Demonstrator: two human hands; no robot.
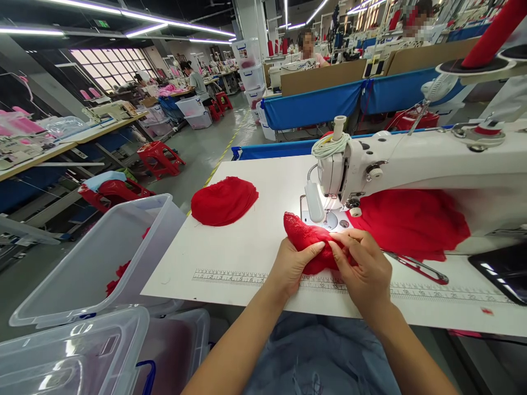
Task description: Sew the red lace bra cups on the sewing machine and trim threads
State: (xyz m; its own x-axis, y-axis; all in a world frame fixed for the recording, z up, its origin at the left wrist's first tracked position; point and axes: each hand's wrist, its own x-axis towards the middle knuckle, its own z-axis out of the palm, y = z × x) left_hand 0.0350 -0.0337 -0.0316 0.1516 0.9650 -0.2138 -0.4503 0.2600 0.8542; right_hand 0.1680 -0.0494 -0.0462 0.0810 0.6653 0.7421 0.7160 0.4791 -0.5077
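Observation:
A piece of red lace fabric (307,233) is pinched between both hands, just in front of the sewing machine (395,164) needle area. My left hand (290,263) grips its left part, thumb on top. My right hand (364,263) pinches the right part, thumb and forefinger meeting near the left thumb. A stack of red fabric pieces (224,201) lies on the white table (177,263) to the left. More red fabric (411,222) lies under the machine arm. Thread snips (420,267) rest right of my right hand.
A printed ruler (230,278) runs along the table's front edge. At the right lies a black phone (504,269). Left of the table stands an open clear bin (135,219) with red scraps, beside a lidded bin (74,351). Other people sit at machines farther back.

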